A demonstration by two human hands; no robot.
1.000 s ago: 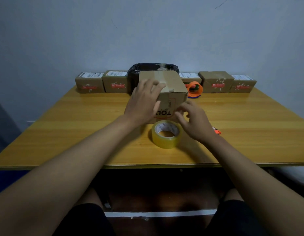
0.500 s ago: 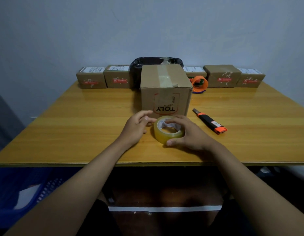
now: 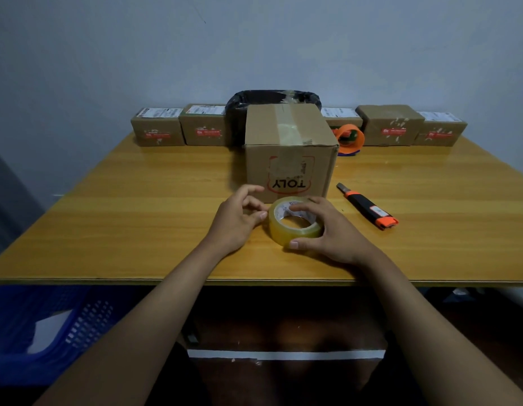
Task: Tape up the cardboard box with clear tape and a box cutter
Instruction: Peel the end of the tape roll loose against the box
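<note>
A cardboard box (image 3: 289, 148) printed with "TOLY" stands upright in the middle of the wooden table (image 3: 122, 224), a strip of tape running along its top. Just in front of it lies a roll of clear tape (image 3: 295, 228). My right hand (image 3: 327, 230) grips the roll, fingers over its top and thumb at its near side. At the roll's left edge my left hand (image 3: 239, 221) touches it with thumb and fingertips, the other fingers spread. A black and orange box cutter (image 3: 368, 210) lies on the table to the right of the roll.
Several small cardboard parcels (image 3: 157, 130) line the far table edge against the wall. A black bag-lined bin (image 3: 272, 98) stands behind the box, an orange tape dispenser (image 3: 349, 139) to its right. A blue crate (image 3: 49, 323) sits on the floor at left.
Both hands came off the cardboard box and down to the tape roll. My right hand took hold of the roll, and my left hand moved in against its left edge.
</note>
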